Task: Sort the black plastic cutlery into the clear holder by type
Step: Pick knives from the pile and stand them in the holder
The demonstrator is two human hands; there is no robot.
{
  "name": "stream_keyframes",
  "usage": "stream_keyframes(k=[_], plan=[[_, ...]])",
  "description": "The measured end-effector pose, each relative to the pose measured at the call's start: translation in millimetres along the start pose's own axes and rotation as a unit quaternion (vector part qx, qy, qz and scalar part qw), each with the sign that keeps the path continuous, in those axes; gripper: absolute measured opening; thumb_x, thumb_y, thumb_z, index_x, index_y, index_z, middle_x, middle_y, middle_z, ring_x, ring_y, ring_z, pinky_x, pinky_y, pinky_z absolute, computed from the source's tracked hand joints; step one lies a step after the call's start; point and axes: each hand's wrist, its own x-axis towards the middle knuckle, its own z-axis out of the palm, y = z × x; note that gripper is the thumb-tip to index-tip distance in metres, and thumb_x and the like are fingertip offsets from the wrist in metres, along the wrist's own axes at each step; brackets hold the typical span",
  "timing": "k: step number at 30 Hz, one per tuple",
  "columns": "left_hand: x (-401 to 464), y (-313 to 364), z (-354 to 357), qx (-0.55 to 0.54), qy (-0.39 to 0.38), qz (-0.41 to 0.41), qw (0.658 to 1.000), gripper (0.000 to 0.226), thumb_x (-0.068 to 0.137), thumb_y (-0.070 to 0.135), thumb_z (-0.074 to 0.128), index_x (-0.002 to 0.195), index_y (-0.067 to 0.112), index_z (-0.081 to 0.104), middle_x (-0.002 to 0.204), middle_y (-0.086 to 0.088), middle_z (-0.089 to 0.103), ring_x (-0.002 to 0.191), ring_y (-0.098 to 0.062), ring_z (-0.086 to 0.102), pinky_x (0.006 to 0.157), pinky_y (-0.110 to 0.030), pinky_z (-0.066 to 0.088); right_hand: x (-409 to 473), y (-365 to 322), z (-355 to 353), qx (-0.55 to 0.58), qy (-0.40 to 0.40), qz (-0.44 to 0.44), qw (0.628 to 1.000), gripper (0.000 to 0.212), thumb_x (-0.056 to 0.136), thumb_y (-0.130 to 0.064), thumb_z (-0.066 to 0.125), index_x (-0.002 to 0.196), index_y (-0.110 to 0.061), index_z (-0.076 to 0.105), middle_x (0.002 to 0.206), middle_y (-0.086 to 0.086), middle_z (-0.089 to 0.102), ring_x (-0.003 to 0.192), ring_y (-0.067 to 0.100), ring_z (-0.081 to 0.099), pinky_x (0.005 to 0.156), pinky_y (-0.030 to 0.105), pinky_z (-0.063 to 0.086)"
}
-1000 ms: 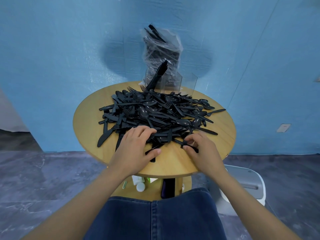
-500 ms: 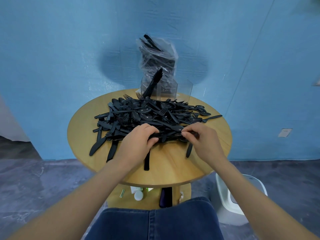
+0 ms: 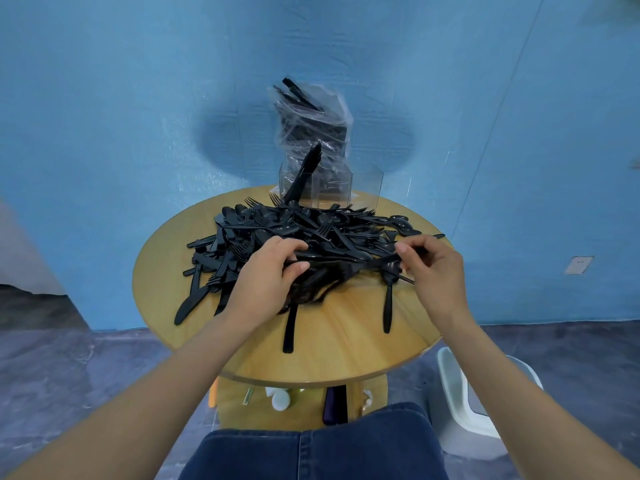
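A big heap of black plastic cutlery (image 3: 304, 233) covers the round wooden table (image 3: 346, 351). The clear holder (image 3: 367, 183) stands at the table's far edge, with a few black pieces leaning in its left compartment. My left hand (image 3: 270, 278) grips a blurred bundle of cutlery (image 3: 322, 282) at the heap's near edge. My right hand (image 3: 433, 268) pinches the other end of a black piece (image 3: 388, 263) that spans between both hands. A single piece (image 3: 289, 327) and another piece (image 3: 388, 306) lie loose near the front.
A clear plastic bag of cutlery (image 3: 311, 123) stands behind the holder against the blue wall. A white bin (image 3: 460, 396) sits on the floor at the right. Small items lie on a shelf under the table. My denim-clad lap is at the bottom.
Both hands have moved forward and lifted. The left hand has gathered a bundle and raised it. The right hand has moved right and taken hold of a piece. The view tilted down.
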Motion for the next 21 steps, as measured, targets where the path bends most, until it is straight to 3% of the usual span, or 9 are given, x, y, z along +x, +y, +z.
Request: stream_keyframes(k=[5,8,12,15,19,21], plan=[[2,5,0,-0.042,0.006,-0.010,0.999,0.010,0.091,0.022,0.059,0.100,0.023,0.054,0.085,0.013,0.055,0.079,-0.002,0.053,0.066,-0.013,0.038,7,0,-2,0.084,0.061,0.033,0.994,0.007,0.089,-0.012,0.064,0.084,-0.016,0.066,0.068,-0.005,0.061,0.058,0.003,0.054,0.062,0.018,0.048],[2,5,0,-0.039,-0.003,-0.010,0.999,0.010,0.092,0.023,0.058,0.101,0.023,0.055,0.090,0.010,0.056,0.081,-0.003,0.052,0.067,-0.014,0.038,11,3,2,0.121,0.094,0.061,0.986,0.008,0.090,-0.009,0.061,0.094,-0.012,0.068,0.076,-0.002,0.064,0.066,0.005,0.060,0.070,0.020,0.052],[-1,3,2,-0.055,-0.010,-0.023,0.998,0.021,0.091,0.023,0.059,0.112,0.022,0.055,0.097,0.008,0.057,0.090,-0.008,0.054,0.078,-0.023,0.042,8,5,15,0.020,0.006,0.055,0.998,0.022,0.094,-0.008,0.053,0.112,-0.012,0.067,0.098,-0.002,0.069,0.091,0.007,0.065,0.086,0.022,0.052],[-4,3,-1,-0.065,-0.010,-0.029,0.997,0.021,0.091,0.023,0.059,0.111,0.023,0.052,0.089,0.008,0.054,0.085,-0.010,0.053,0.072,-0.020,0.041,2,5,25,-0.089,-0.070,0.036,0.993,0.029,0.095,-0.014,0.053,0.122,-0.019,0.063,0.115,-0.010,0.064,0.107,0.002,0.056,0.095,0.021,0.043],[-5,1,-8,-0.077,-0.002,-0.027,0.997,0.013,0.091,0.021,0.059,0.097,0.025,0.050,0.082,0.007,0.051,0.077,-0.006,0.051,0.065,-0.016,0.037,-3,3,28,-0.133,-0.070,-0.013,0.989,0.026,0.093,-0.017,0.058,0.117,-0.022,0.064,0.112,-0.014,0.060,0.106,0.000,0.053,0.091,0.013,0.040],[-5,1,-10,-0.087,-0.001,-0.027,0.996,0.009,0.091,0.019,0.059,0.090,0.026,0.054,0.080,0.007,0.053,0.076,-0.005,0.051,0.065,-0.014,0.035,-5,1,30,-0.142,-0.084,-0.040,0.985,0.024,0.092,-0.017,0.060,0.114,-0.022,0.065,0.106,-0.015,0.059,0.103,0.001,0.052,0.091,0.016,0.041]])
